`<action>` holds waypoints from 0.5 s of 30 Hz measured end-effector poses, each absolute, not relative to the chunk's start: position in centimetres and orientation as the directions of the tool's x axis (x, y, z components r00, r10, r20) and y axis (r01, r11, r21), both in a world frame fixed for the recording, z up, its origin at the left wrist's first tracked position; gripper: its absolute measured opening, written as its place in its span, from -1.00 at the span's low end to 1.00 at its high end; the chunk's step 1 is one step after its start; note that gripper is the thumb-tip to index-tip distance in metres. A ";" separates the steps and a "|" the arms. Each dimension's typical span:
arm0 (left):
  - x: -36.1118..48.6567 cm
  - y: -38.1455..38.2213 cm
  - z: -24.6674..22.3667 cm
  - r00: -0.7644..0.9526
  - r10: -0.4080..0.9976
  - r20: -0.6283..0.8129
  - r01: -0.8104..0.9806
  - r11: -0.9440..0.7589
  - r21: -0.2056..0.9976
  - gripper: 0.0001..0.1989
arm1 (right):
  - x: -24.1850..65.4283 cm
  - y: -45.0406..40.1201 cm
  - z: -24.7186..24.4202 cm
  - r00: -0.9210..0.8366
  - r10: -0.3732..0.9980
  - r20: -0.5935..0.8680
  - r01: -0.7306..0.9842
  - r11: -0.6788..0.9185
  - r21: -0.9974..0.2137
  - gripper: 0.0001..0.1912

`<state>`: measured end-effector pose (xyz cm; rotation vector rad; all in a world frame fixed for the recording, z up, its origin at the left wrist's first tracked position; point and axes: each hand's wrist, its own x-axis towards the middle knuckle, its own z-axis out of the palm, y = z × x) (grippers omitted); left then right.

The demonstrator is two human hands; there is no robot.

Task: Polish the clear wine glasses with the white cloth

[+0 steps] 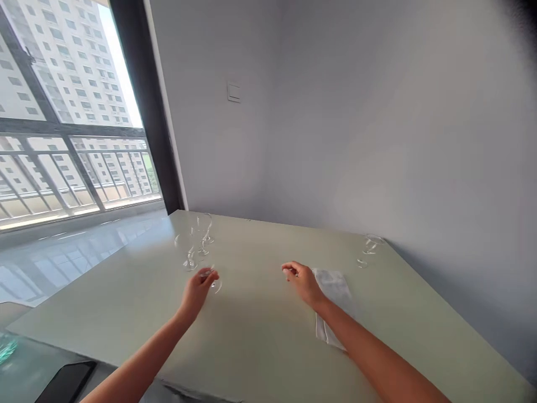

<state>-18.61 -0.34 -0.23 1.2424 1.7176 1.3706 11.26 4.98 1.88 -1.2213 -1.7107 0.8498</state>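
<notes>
My left hand (pixel 200 284) is closed around a clear stemmed glass (pixel 216 286) low over the left part of the table. The fingers hide much of that glass, and a curved edge shows past the thumb. Just behind this hand stand several more clear stemmed glasses, one nearer (pixel 188 254) and others farther back (pixel 204 235). Over the middle of the table, my right hand (pixel 300 278) has loosely curled fingers with a gap to the thumb, and I see nothing held. Beneath the right wrist and forearm lies a folded pale grey cloth (pixel 335 288).
Another clear stemmed glass (pixel 369 246) stands near the table's far right corner. The pale table (pixel 255 336) meets grey walls behind and at right. A dark phone-like object (pixel 67 380) lies at lower left, beyond the table's edge. A railed window (pixel 79 168) is at left.
</notes>
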 end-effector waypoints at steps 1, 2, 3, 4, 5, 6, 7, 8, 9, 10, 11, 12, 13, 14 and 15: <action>-20.3 -0.5 -0.5 -0.426 0.902 0.076 0.317 0.069 0.946 -0.52 | 13.6 6.1 1.1 -0.013 0.973 0.231 0.343 0.222 -0.913 -0.77; -21.8 -0.8 -0.7 -0.475 0.878 0.064 0.340 0.116 0.933 -0.52 | 16.2 7.3 0.3 0.186 0.964 0.188 0.269 0.134 -0.954 -0.79; -23.3 -1.0 -0.8 -0.489 0.871 0.041 0.371 0.165 0.914 -0.52 | 18.8 8.3 -0.4 0.416 0.904 0.098 0.161 0.033 -0.986 -0.80; -24.5 -1.3 -0.8 -0.522 0.853 0.020 0.390 0.218 0.895 -0.53 | 21.4 9.1 -1.1 0.533 0.844 0.055 0.121 -0.012 -0.993 -0.79; -25.5 -1.6 -0.7 -0.550 0.835 -0.002 0.407 0.270 0.872 -0.54 | 23.8 9.8 -1.7 0.616 0.787 0.025 0.095 -0.042 -0.995 -0.78; -26.4 -1.8 -0.6 -0.573 0.819 -0.015 0.421 0.310 0.852 -0.55 | 25.9 10.4 -2.1 0.682 0.731 -0.005 0.065 -0.068 -0.996 -0.75; -27.0 -2.0 -0.4 -0.593 0.805 -0.020 0.432 0.339 0.836 -0.56 | 27.8 10.9 -2.5 0.729 0.684 -0.030 0.040 -0.087 -0.995 -0.73; -27.4 -2.2 -0.2 -0.606 0.795 -0.015 0.443 0.354 0.824 -0.57 | 29.4 11.4 -2.7 0.756 0.652 -0.051 0.019 -0.100 -0.995 -0.70; -27.7 -2.3 0.0 -0.618 0.787 -0.002 0.452 0.357 0.817 -0.58 | 30.6 11.9 -2.8 0.770 0.634 -0.066 0.002 -0.106 -0.994 -0.67; -27.8 -2.4 0.2 -0.625 0.780 0.011 0.457 0.355 0.815 -0.58 | 31.5 12.4 -2.9 0.773 0.629 -0.076 -0.010 -0.107 -0.994 -0.64; -27.8 -2.3 0.4 -0.633 0.774 0.027 0.459 0.347 0.818 -0.58 | 32.2 12.9 -3.0 0.767 0.636 -0.080 -0.017 -0.104 -0.994 -0.60; -27.8 -2.2 0.5 -0.639 0.768 0.039 0.456 0.338 0.823 -0.59 | 32.6 13.4 -3.0 0.756 0.649 -0.080 -0.018 -0.100 -0.995 -0.57; -27.7 -2.1 0.6 -0.644 0.763 0.045 0.449 0.330 0.830 -0.59 | 32.8 13.9 -3.1 0.741 0.667 -0.076 -0.015 -0.096 -0.995 -0.56; -27.7 -1.9 0.6 -0.649 0.759 0.049 0.441 0.323 0.838 -0.60 | 32.9 14.4 -3.1 0.725 0.685 -0.070 -0.008 -0.093 -0.996 -0.56; -27.6 -1.6 0.5 -0.648 0.760 0.051 0.435 0.315 0.843 -0.60 | 32.9 14.9 -3.2 0.709 0.702 -0.062 0.004 -0.092 -0.996 -0.57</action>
